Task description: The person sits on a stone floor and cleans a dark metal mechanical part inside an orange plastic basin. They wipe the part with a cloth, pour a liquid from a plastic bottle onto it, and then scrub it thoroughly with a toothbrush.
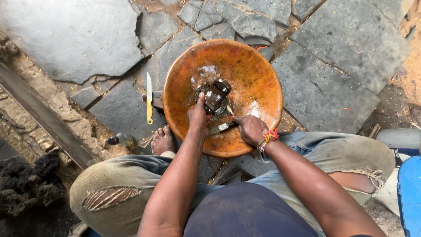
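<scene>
The left hand (198,116) gripped a dark metal part (215,96) inside the orange basin (258,70). The right hand (250,128) clasped a brush (222,127) beside it.

A floor (333,83) of cracked grey stone slabs carries a wide orange basin (258,74). Just beside its left rim lies a yellow-handled knife (149,98); nearer the bare foot (163,141) lies a small dark-capped bottle (122,140). A dark metal bar (44,116) runs along the left.
</scene>
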